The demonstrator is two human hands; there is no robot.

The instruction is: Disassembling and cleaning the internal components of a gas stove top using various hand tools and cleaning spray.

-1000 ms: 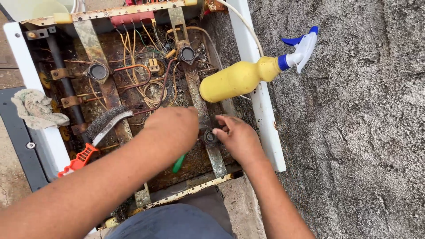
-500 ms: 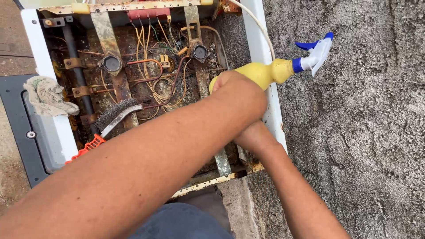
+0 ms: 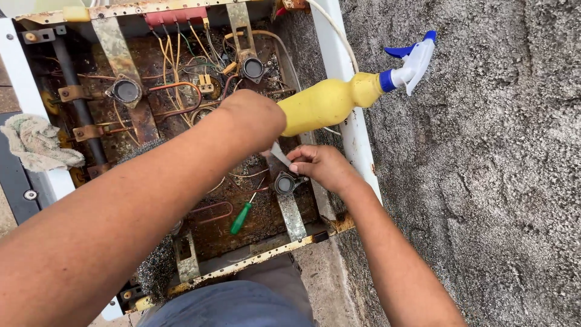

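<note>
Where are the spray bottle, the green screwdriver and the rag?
spray bottle (image 3: 324, 104): head view, yellow body.
green screwdriver (image 3: 240, 219): head view, handle.
rag (image 3: 37, 143): head view, middle of the cloth.

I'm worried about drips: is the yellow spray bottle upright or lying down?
Lying down: the yellow spray bottle rests sideways across the white frame edge, nozzle toward the concrete.

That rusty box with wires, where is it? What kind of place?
Probably an outdoor repair spot: the opened stove lies on rough concrete, with a spray bottle and screwdriver at hand.
</note>
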